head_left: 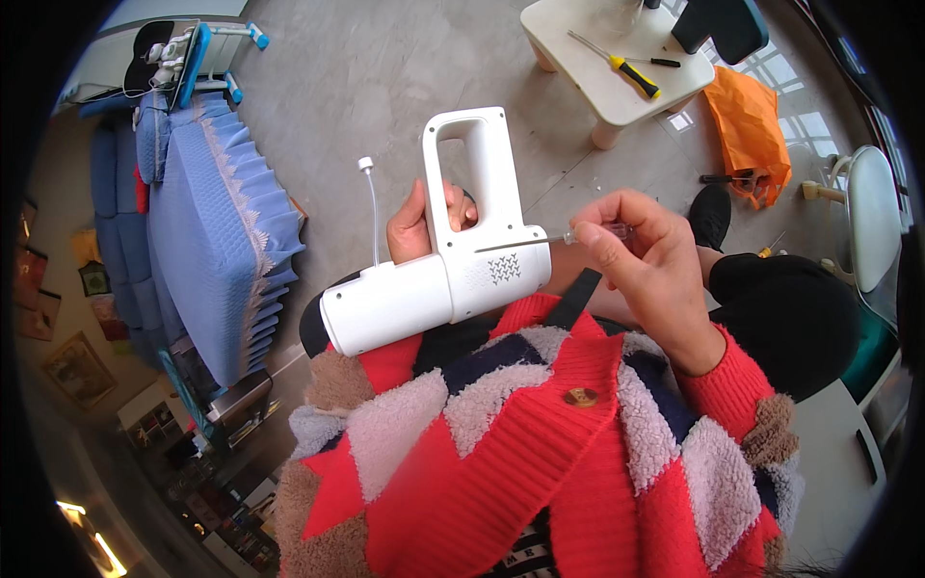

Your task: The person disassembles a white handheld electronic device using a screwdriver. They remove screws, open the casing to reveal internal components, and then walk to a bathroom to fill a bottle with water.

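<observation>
A white handheld appliance with a loop handle and a round body lies tilted over my lap. Small dark screw holes dot its shell, and a patch of vent slots shows on the body. From its left part rises a thin clear tube with a white cap at the end. My left hand grips the appliance from behind; its fingers show through the handle loop. In my right hand is a thin screwdriver with a clear handle, pinched between thumb and fingers. Its shaft crosses the body just below the handle.
A white stool at the far right bears a yellow-black screwdriver and a smaller dark one. Beside it lies an orange bag. A blue-covered bed or couch stands left. At the right edge is a white chair.
</observation>
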`<action>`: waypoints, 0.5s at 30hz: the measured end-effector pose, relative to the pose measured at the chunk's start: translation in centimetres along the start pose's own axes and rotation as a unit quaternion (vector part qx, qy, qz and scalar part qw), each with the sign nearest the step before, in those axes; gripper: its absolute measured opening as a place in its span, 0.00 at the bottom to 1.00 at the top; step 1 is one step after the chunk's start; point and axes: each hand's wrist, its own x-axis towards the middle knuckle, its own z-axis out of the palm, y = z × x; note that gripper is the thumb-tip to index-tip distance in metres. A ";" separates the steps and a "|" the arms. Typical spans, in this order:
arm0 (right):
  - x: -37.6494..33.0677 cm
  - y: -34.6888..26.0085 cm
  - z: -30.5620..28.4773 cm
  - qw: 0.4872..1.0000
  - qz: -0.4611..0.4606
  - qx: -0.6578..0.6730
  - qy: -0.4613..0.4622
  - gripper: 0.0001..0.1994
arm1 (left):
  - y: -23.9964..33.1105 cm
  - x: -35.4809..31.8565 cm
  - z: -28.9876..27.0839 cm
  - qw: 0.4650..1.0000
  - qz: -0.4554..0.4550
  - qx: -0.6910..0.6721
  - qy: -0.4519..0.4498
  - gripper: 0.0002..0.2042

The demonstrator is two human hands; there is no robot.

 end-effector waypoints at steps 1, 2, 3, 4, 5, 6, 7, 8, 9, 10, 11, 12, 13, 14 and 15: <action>0.1 0.1 0.0 1.000 0.004 0.004 0.001 0.07 | -0.1 0.1 -0.1 1.000 0.003 -0.008 -0.013 0.21; 0.3 0.2 0.0 1.000 0.010 0.008 0.001 0.07 | -0.2 0.1 -0.2 1.000 0.005 -0.003 -0.015 0.21; 0.4 0.4 0.1 1.000 0.015 0.012 0.002 0.07 | -0.3 0.2 -0.3 1.000 0.006 0.001 -0.013 0.21; 0.6 0.5 0.0 0.999 0.038 0.031 -0.002 0.06 | -0.4 0.3 -0.4 1.000 0.006 0.005 -0.010 0.21; 0.7 0.6 0.0 0.997 0.062 0.050 -0.006 0.05 | -0.4 0.4 -0.6 1.000 0.002 0.004 -0.008 0.21; 0.9 0.8 0.0 0.994 0.085 0.069 -0.010 0.04 | -0.5 0.5 -0.7 1.000 -0.003 0.004 -0.006 0.21; 1.1 1.1 0.2 0.994 0.080 0.068 -0.008 0.04 | -0.5 0.6 -0.9 1.000 -0.007 0.003 -0.006 0.21; 1.3 1.4 0.4 0.995 0.076 0.065 -0.007 0.04 | -0.5 0.8 -1.1 1.000 -0.008 0.001 -0.006 0.21; 1.5 1.8 0.5 0.996 0.068 0.065 -0.006 0.04 | -0.6 0.9 -1.3 1.000 -0.009 -0.001 -0.008 0.21; 1.7 2.1 0.6 0.997 0.061 0.054 -0.003 0.04 | -0.6 1.1 -1.5 1.000 -0.011 -0.004 -0.010 0.21; 1.9 2.4 0.6 0.998 0.051 0.046 -0.002 0.05 | -0.7 1.2 -1.7 1.000 -0.016 -0.008 -0.002 0.21; 2.0 2.7 0.6 0.998 0.056 0.041 0.001 0.05 | -0.8 1.1 -1.8 1.000 -0.022 -0.012 0.006 0.21; 2.1 2.9 0.5 0.999 0.026 0.024 -0.001 0.05 | -0.9 1.2 -2.0 0.999 -0.027 -0.021 0.024 0.21; 2.2 3.1 0.3 1.000 0.011 0.010 -0.002 0.05 | -1.0 1.2 -2.3 0.999 -0.030 -0.008 0.022 0.21; 2.3 3.2 0.2 1.000 -0.005 -0.003 -0.004 0.06 | -1.2 1.3 -2.5 0.999 -0.032 0.002 0.030 0.21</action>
